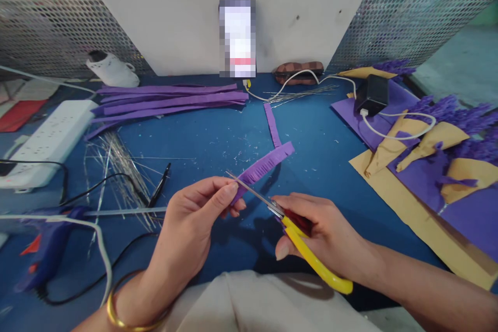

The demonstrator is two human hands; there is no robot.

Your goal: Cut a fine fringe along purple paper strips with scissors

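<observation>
Between its thumb and fingers, my left hand [202, 212] pinches a purple crepe paper strip [266, 165] at its near end. The strip slants up to the right, with a row of fine cuts along its lower edge. My right hand [322, 225] is wrapped round yellow-handled scissors [307, 254], whose blades point up left and lie across the strip close to my left thumb. Whether the blades are fully closed is hard to see. A narrower purple piece [273, 127] lies on the blue table behind the strip, its lower end hidden by it.
Several purple strips [171, 98] lie at the back left, above loose thin wires [124, 176]. A power strip [49, 140] and a blue glue gun [54, 249] occupy the left. Paper-wrapped purple flowers [431, 145] and a black charger [372, 94] sit at right. A phone [238, 39] leans at the back.
</observation>
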